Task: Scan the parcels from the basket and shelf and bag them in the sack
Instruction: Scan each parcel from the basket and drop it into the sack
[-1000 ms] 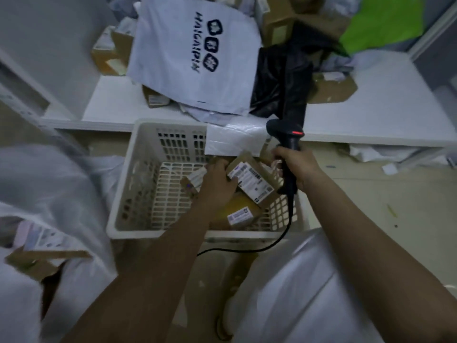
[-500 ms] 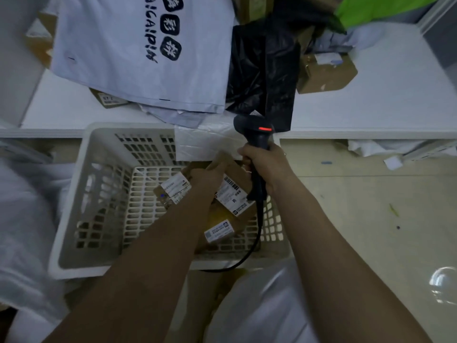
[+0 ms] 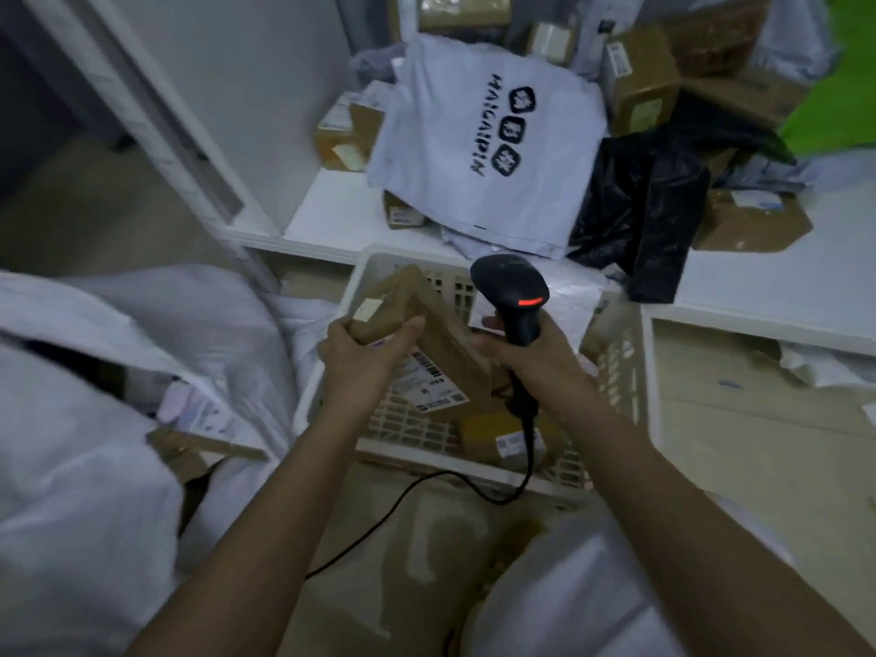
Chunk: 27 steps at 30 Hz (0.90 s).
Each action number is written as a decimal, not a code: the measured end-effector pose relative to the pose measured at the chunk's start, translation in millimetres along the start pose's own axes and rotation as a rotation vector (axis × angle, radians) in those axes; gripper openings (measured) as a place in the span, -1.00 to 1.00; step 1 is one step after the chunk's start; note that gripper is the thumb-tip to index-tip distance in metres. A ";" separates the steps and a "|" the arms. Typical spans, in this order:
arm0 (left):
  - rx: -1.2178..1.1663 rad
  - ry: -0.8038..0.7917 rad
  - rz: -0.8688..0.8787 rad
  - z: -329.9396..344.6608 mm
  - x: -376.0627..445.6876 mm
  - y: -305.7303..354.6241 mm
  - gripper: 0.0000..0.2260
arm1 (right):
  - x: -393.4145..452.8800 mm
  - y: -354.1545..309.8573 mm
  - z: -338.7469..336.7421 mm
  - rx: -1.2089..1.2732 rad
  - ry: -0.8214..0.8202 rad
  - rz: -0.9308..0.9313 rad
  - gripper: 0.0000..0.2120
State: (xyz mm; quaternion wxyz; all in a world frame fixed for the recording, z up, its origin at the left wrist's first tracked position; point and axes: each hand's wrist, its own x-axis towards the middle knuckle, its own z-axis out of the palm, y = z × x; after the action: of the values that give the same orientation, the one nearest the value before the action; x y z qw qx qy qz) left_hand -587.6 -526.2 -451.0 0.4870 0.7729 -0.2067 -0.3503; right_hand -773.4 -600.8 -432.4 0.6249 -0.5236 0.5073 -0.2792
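Note:
My left hand (image 3: 367, 355) grips a brown cardboard parcel (image 3: 426, 334) with a white barcode label, held tilted above the white plastic basket (image 3: 625, 377). My right hand (image 3: 526, 353) grips the handle of a black barcode scanner (image 3: 514, 289) whose red light glows; its head sits just right of the parcel. A yellowish parcel (image 3: 502, 436) with a label lies in the basket. The white sack (image 3: 95, 395) gapes at the left with parcels inside. The white shelf (image 3: 758, 282) behind carries a heap of boxes and mailers.
A white printed mailer (image 3: 488, 158) and a black plastic bag (image 3: 649, 215) hang over the shelf edge above the basket. The scanner's cable (image 3: 426, 495) trails across the floor toward me. A white upright post (image 3: 156, 116) stands left of the shelf.
My left hand has lifted the labelled brown parcel up out of the basket and leftward. The scanner rose with my right hand. The view swung to the left, bringing the sack into sight.

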 end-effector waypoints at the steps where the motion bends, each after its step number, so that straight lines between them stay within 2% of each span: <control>1: -0.025 -0.004 -0.016 -15.2 -6.5 3.4 -0.09 | -11.6 -0.6 18.4 0.024 -0.026 -0.047 -0.51; 4: -0.082 0.031 0.036 -54.9 -31.6 16.9 -0.38 | -42.3 0.1 66.7 -0.022 -0.124 -0.177 -0.22; 5: -0.081 0.045 0.068 -66.9 -40.6 20.3 -0.39 | -52.1 -0.4 80.4 -0.058 -0.125 -0.207 -0.19; 8: -0.131 0.027 0.143 -102.3 -63.2 22.7 -0.35 | -74.9 -6.8 110.7 -0.054 -0.053 -0.260 -0.34; 12: -0.168 -0.078 0.271 -149.9 -89.6 24.1 -0.48 | -100.4 -31.3 132.5 0.156 -0.066 -0.192 -0.53; 15: -0.081 -0.202 0.366 -185.8 -100.3 22.8 -0.36 | -116.1 -46.7 142.3 0.210 -0.141 -0.095 -0.60; 18: -0.136 -0.314 0.298 -211.6 -108.2 20.0 -0.33 | -129.5 -57.3 154.7 0.204 -0.227 -0.085 -0.63; 21: -0.128 -0.205 0.267 -224.1 -108.0 10.6 -0.30 | -138.3 -64.3 170.9 0.083 -0.125 -0.080 -0.78; 23: -0.116 -0.110 0.236 -232.9 -101.1 1.3 -0.17 | -145.0 -67.1 179.0 0.037 -0.023 -0.076 -0.83; 24: -0.108 -0.081 0.218 -237.5 -96.4 -3.0 -0.10 | -149.2 -67.7 181.1 0.016 -0.033 -0.072 -0.83; 27: -0.084 -0.045 0.182 -248.9 -83.5 -11.8 0.03 | -168.2 -68.4 180.8 -0.060 -0.222 -0.043 -0.78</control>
State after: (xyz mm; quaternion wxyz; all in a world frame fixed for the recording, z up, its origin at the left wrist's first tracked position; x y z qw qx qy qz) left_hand -458.9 -314.5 -363.4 0.5439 0.7218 -0.2723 -0.3302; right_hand -648.8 -405.8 -322.1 0.6551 -0.5806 0.4317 -0.2177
